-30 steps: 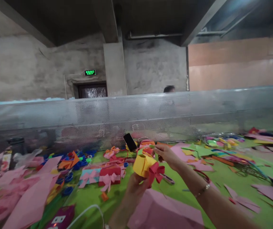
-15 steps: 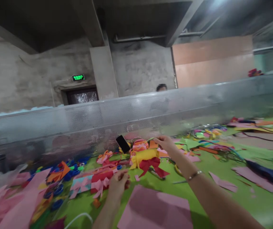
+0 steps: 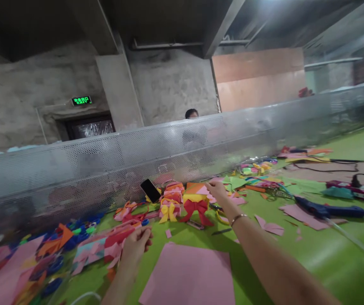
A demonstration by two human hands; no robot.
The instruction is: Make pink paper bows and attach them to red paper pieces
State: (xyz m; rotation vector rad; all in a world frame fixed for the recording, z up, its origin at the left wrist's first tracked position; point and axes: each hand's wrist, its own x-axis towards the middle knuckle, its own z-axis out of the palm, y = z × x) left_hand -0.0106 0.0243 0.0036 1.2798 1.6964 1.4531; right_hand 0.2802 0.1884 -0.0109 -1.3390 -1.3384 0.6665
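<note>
My right hand (image 3: 217, 189) reaches forward with fingers pinched at the top right of a small yellow paper bag (image 3: 197, 197), which bears a red bow (image 3: 196, 211). My left hand (image 3: 136, 243) hovers at the left with its fingers curled in. What those fingers hold, if anything, is hidden. Beside it lie a red and light-blue piece with pink bows (image 3: 88, 254). A pink paper sheet (image 3: 191, 273) lies flat between my forearms. Left of the yellow bag is a pink piece with a yellow bow (image 3: 168, 212).
Behind these leans a black phone (image 3: 150, 190), before a perforated metal partition (image 3: 131, 156) with a person (image 3: 192, 114) beyond. A blue glue gun (image 3: 324, 209) with a cord lies right. Blue rings (image 3: 54, 264) and paper scraps (image 3: 19, 271) crowd the left.
The yellow bag has turned from lying sideways to more upright, uncovering the yellow bow beside it. My right hand stays at its top. The whole view has swung right.
</note>
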